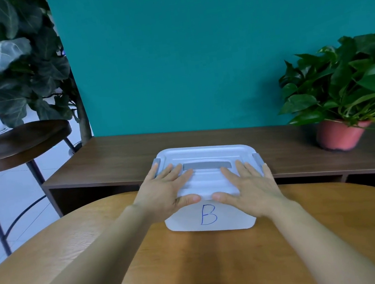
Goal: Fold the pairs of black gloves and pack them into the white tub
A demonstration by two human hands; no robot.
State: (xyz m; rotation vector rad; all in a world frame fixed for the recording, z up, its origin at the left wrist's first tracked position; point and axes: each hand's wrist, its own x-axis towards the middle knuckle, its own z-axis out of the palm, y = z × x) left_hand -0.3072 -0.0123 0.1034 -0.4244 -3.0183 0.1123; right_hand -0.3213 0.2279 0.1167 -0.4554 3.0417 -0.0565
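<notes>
At the far edge of the round wooden desk (200,272), centre:

- Item: white tub (229,220), upright, front wall marked with a blue "B" (208,214). Lid (207,153) seated on top, with a grey handle (206,165) lying flat and a grey side clip (257,158) at the right end.
- Left hand (164,193): flat on the lid's left half, fingers straight and spread, holding nothing, thumb along the front rim.
- Right hand (251,188): mirrors it on the right half, also empty.
- Black gloves: none in view. Whether they are inside the tub cannot be told.
- Step, as judged: closing, with both palms pressing the lid home. The same pose could equally come just before lifting the lid.
- Next move calls for: even downward pressure, then latching both side clips. If opening instead, release the clips first.
- Surroundings: low dark shelf (111,157) behind, carrying a potted plant (344,95).
</notes>
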